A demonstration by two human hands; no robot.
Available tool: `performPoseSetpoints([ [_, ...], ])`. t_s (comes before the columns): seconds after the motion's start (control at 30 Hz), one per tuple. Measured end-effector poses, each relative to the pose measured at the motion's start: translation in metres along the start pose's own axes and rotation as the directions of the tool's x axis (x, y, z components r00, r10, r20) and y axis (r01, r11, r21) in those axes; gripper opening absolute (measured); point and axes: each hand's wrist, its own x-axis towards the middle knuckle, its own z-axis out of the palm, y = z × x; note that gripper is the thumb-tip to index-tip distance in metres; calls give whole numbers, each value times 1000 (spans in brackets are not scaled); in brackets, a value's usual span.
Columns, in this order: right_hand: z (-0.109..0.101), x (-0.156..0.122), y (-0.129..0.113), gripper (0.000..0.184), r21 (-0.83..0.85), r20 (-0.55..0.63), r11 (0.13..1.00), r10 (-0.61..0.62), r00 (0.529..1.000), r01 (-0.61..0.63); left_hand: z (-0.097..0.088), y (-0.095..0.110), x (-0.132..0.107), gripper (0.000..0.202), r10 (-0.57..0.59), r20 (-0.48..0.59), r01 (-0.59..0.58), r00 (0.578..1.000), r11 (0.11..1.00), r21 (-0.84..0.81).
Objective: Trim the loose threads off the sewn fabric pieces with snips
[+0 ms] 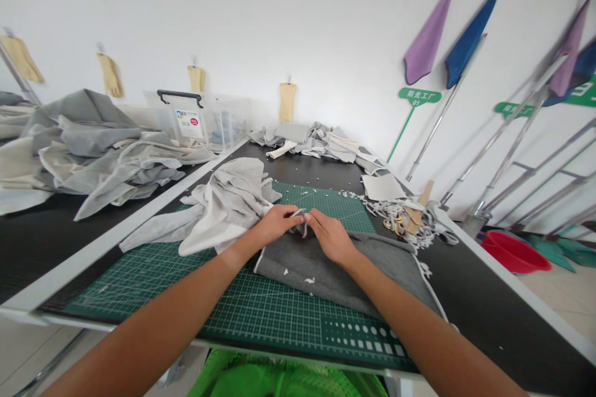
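Observation:
My left hand (pixel 278 223) and my right hand (pixel 329 237) meet over the middle of the table, fingertips pinched together. Between them is a small crumpled strip of grey fabric (pixel 304 231), partly hidden by my fingers. Below lies a folded dark grey cloth (pixel 335 270) with a pale edge, partly covered by my right forearm; a few white scraps rest on it. The cloth sits on a green cutting mat (pixel 261 310) with a printed grid. Just left of my left hand is a crumpled heap of light grey cloth (pixel 235 198).
Fabric scraps (pixel 421 236) with scissors (pixel 393 224) among them lie to the right. More cloth is piled at the table's far end (pixel 316 139) and on the left table (pixel 93 136), beside a clear plastic box (pixel 179 121). A red basin (pixel 514 252) stands on the floor at right.

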Motion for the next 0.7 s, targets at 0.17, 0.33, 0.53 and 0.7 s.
performPoseSetpoints([
  [0.17,2,1,2,38,48,-49,999,16,999,-13,0,3,1,38,19,-30,-19,999,1000,17],
  [0.33,4,2,2,39,68,-47,995,73,996,-69,1,1,3,34,39,-9,-39,999,999,24],
  [0.53,2,0,-1,37,11,-24,999,43,999,-43,1,0,3,36,34,16,-35,999,999,14],
  [0.7,1,-1,-1,36,-46,-25,998,34,999,-35,2,1,2,35,28,14,-28,999,1000,-7],
])
